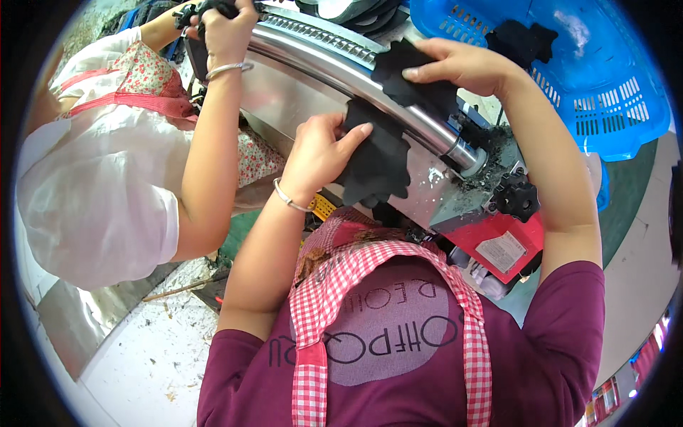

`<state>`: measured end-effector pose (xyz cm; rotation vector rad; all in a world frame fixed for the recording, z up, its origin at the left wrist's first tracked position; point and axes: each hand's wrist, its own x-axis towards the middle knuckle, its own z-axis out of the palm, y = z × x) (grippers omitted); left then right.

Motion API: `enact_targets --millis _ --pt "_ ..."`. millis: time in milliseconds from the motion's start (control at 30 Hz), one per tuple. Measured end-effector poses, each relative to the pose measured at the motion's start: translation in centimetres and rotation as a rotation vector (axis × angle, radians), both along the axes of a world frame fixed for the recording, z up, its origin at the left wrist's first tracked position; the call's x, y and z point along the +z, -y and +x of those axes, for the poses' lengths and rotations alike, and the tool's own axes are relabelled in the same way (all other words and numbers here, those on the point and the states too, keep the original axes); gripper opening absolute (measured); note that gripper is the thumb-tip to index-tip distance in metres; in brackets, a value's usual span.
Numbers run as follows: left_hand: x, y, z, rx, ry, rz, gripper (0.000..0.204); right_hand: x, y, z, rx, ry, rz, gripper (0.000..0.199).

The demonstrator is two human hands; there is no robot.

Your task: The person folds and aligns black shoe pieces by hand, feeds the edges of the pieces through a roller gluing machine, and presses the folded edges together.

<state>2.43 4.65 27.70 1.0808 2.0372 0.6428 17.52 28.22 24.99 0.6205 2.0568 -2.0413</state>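
My left hand (319, 153) pinches a black cut piece of thin sheet material (380, 160) with a wavy edge. The piece hangs over the near side of a shiny metal roller (306, 51), thumb lying on top of it. Across the roller, my right hand (466, 67) grips a second black cut piece (398, 67) between thumb and fingers. That piece drapes over the roller's far side, partly under the hand. Both pieces are soft and floppy; whether they are leather or fabric I cannot tell.
A blue plastic basket (612, 117) at the far right holds another black piece (523, 44). Several black pieces (348, 14) lie behind the roller. A black knob (514, 196) and red housing (491, 242) sit at the machine's right. On the left, a co-worker's hand (231, 32) holds black material.
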Motion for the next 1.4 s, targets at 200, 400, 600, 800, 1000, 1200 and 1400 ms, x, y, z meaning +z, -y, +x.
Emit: enact_targets --millis 200,400,600,800,1000,1200,1400 --pt "-0.1 1.0 -0.6 -0.016 0.204 -0.012 0.020 0.1 0.7 -0.7 0.121 0.061 0.078 0.048" --pt "0.2 1.4 -1.6 -0.147 0.199 -0.024 0.021 -1.5 -2.0 0.3 -0.146 -0.084 0.043 0.047" --pt "1.0 -1.8 -2.0 -0.262 0.030 -0.119 0.028 0.9 -0.5 -0.4 0.241 -0.040 0.115 0.050" --pt "0.0 0.3 -2.8 -0.119 0.483 0.032 0.023 0.5 -0.7 0.0 0.285 0.057 0.140 0.053" --pt "0.5 0.7 -2.6 -0.210 0.260 -0.088 0.020 0.8 -2.4 0.6 -0.027 -0.140 -0.058 0.046" --pt "0.4 -2.3 -2.2 -0.371 -0.032 -0.101 0.031 1.6 -1.1 -1.6 0.073 -0.046 -0.122 0.041" --pt "0.5 -3.2 -2.3 -0.429 0.086 -0.156 0.031 -0.8 -1.9 -1.2 0.163 0.158 -0.068 0.048"
